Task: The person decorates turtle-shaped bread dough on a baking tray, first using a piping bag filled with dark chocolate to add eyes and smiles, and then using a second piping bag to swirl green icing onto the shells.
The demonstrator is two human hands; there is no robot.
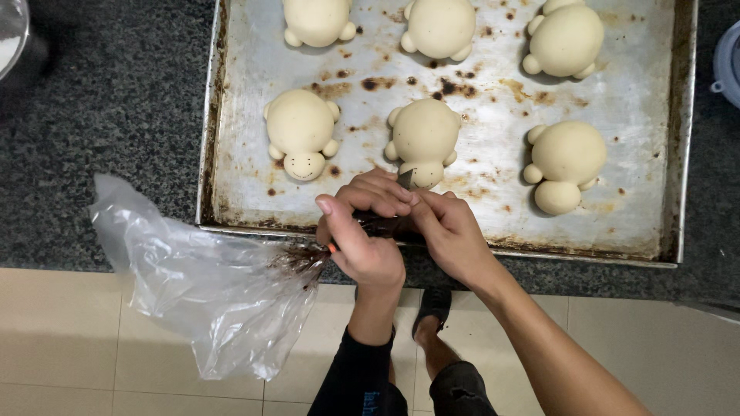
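My left hand [362, 235] and my right hand [451, 231] are both closed around a clear plastic piping bag [208, 293] with dark brown filling near its tip. The bag's loose end trails off to the left past the counter edge. Its narrow tip [406, 179] touches the head of the middle turtle-shaped dough bun [423, 139] in the near row. The bun to its left [301, 131] has dark dots and a mouth line on its head. The right-hand bun [566, 158] has a plain head.
The buns sit on a stained metal baking tray [493, 223] on a dark speckled stone counter [116, 115]. Three more buns lie in the far row [439, 27]. A metal bowl edge [11, 31] shows top left, a pale lid [728, 62] at right. Beige floor tiles lie below.
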